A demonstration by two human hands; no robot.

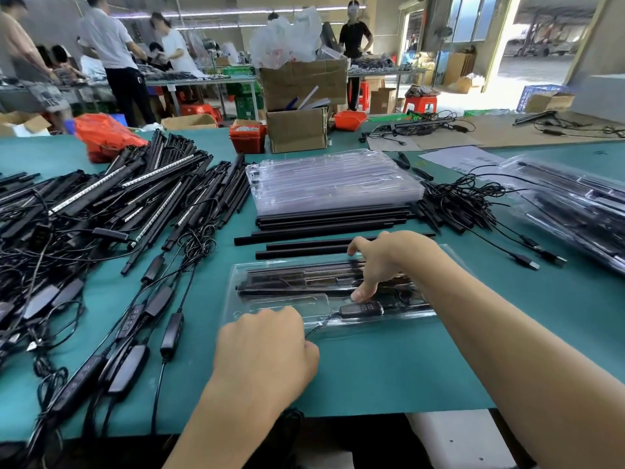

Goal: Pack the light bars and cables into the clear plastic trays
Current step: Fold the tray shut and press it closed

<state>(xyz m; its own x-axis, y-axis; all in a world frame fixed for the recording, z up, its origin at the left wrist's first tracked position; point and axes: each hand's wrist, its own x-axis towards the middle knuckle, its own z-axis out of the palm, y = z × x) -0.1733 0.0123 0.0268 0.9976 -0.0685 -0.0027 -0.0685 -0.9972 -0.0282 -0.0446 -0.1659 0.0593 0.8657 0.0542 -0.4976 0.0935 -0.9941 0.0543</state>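
Right hand [382, 262]: lower centre of frame, fingers spread, thumb pressing the inline controller [362, 309] into the clear tray [236, 282].
Left hand [267, 346]: curled, seemingly pinching the cable [316, 328] at the tray's near edge.
Risk: the thin tray may flex, letting the controller pop out or the cable snag.
Tray look: glossy, shallow, black light bars [297, 280] seated lengthwise, on the teal tabletop [389, 370].

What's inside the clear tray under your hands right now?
The clear tray holds black light bars and an inline controller with its cable. The right hand covers the tray's right middle, so that part is hidden.
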